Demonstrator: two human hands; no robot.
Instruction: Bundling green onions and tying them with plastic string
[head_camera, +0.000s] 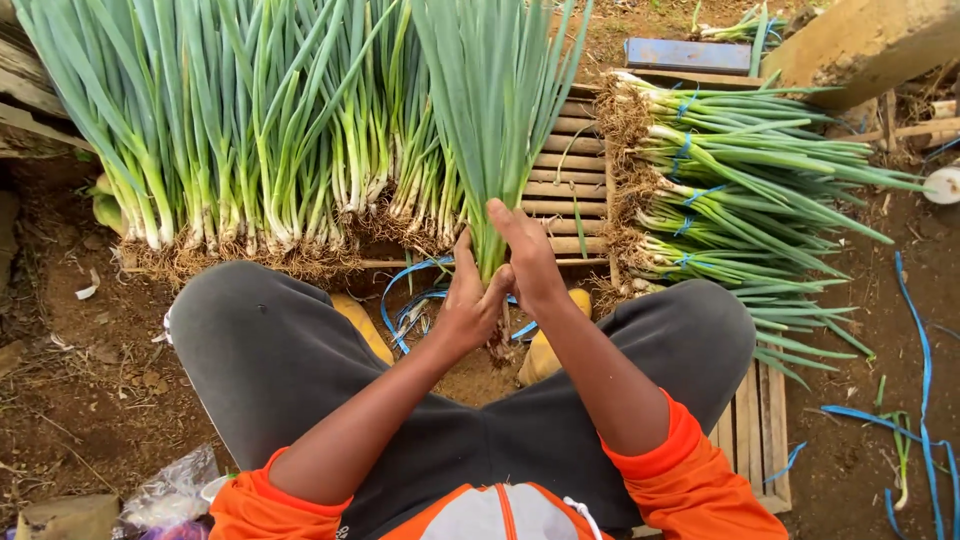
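Observation:
I hold a bunch of green onions upright between both hands, leaves fanning up and away from me. My left hand wraps the white stems from the left. My right hand presses against the stems from the right, fingers pointing up. Blue plastic strap loops lie on the ground just under my hands, between my knees.
A long row of loose green onions leans on a wooden slat rack ahead. Tied bundles of green onions with blue straps are stacked at right on a pallet. More blue straps trail over bare soil at far right.

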